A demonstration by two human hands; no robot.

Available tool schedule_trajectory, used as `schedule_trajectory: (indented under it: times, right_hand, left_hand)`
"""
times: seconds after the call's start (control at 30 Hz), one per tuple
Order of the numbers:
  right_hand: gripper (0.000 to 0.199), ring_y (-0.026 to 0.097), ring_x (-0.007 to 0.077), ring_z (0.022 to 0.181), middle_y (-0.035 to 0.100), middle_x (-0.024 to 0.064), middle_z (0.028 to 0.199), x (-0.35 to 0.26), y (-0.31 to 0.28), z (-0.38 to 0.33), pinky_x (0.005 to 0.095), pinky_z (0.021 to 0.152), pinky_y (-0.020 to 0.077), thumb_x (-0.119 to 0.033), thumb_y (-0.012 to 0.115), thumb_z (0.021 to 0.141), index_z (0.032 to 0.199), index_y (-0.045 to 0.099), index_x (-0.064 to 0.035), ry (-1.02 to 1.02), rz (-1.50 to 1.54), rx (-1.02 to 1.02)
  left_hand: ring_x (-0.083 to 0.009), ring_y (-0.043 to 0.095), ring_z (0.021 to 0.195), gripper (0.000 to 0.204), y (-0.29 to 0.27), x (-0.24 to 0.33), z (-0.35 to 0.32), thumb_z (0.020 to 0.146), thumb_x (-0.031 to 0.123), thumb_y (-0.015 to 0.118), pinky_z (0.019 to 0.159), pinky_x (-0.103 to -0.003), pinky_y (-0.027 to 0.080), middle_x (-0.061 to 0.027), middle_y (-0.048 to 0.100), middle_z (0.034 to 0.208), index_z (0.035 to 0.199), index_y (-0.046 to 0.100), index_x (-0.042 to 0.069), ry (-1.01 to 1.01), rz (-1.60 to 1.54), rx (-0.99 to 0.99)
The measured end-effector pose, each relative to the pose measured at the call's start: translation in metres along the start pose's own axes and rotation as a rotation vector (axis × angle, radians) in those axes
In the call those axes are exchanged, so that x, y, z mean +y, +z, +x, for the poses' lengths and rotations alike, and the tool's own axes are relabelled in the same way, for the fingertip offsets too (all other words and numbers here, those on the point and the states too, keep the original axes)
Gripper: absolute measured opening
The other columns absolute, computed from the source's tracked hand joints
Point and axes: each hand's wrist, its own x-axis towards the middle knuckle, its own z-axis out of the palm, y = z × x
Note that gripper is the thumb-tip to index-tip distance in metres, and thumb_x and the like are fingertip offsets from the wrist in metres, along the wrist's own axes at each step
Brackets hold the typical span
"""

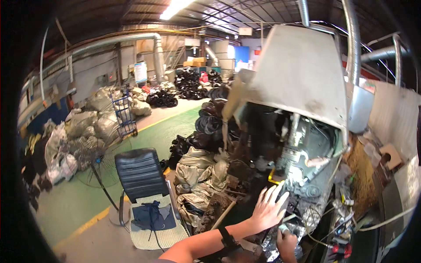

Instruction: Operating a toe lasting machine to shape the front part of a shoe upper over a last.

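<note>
My left hand (268, 207) reaches forward with fingers spread and rests flat on the dark, grimy bed of a large machine (302, 144). It holds nothing. A black band sits on that wrist. My right hand (287, 244) is low in the picture, curled around a small pale object (284, 228) next to crinkled silver foil (271, 243). A big grey metal hood (298, 74) hangs over the machine, just above and beyond both hands.
A black chair (142, 184) with a cushion stands to my left, beside a floor fan (94, 160). Stuffed sacks (199, 179) lie against the machine. Black material (193, 83) is piled far back. Loose cables (346, 219) hang at the right.
</note>
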Motion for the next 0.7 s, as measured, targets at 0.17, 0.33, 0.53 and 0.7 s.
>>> schedule_trajectory:
  times: [0.17, 0.33, 0.53, 0.7]
  right_hand:
    - [0.031, 0.063, 0.0421, 0.068, 0.065, 0.0267, 0.074, -0.041, -0.042, 0.018, 0.0473, 0.065, 0.0500, -0.029, 0.063, 0.096, 0.088, 0.071, -0.0005, 0.167, -0.089, -0.340]
    - [0.036, 0.062, 0.0439, 0.082, 0.067, 0.0272, 0.079, -0.046, -0.045, 0.017, 0.0502, 0.087, 0.0467, -0.029, 0.063, 0.097, 0.085, 0.072, 0.0043, 0.124, -0.093, -0.266]
    - [0.035, 0.061, 0.0438, 0.071, 0.066, 0.0267, 0.077, -0.053, -0.039, 0.018, 0.0492, 0.070, 0.0500, -0.027, 0.065, 0.096, 0.086, 0.071, 0.0054, 0.020, -0.051, -0.167]
    - [0.032, 0.063, 0.0407, 0.066, 0.066, 0.0252, 0.075, -0.044, -0.034, 0.019, 0.0465, 0.063, 0.0497, -0.024, 0.066, 0.096, 0.085, 0.070, 0.0058, 0.091, -0.090, -0.252]
  left_hand:
    - [-0.0517, 0.043, 0.128, 0.073, 0.021, -0.014, -0.033, 0.078, 0.020, 0.074, 0.112, -0.054, 0.036, -0.0340, 0.030, 0.149, 0.143, 0.043, 0.008, -0.331, -0.209, -0.016]
    - [-0.0568, 0.038, 0.132, 0.078, 0.024, -0.014, -0.037, 0.078, 0.021, 0.074, 0.112, -0.055, 0.035, -0.0427, 0.028, 0.147, 0.144, 0.037, 0.005, -0.438, -0.318, -0.012]
    - [-0.0598, 0.031, 0.136, 0.084, 0.022, -0.018, -0.050, 0.073, 0.008, 0.069, 0.115, -0.055, 0.030, -0.0461, 0.025, 0.147, 0.148, 0.031, 0.005, -0.430, -0.418, 0.008]
    - [-0.0587, 0.025, 0.141, 0.088, 0.032, -0.020, -0.055, 0.071, 0.004, 0.069, 0.118, -0.054, 0.025, -0.0453, 0.019, 0.150, 0.150, 0.030, 0.009, -0.407, -0.491, 0.091]
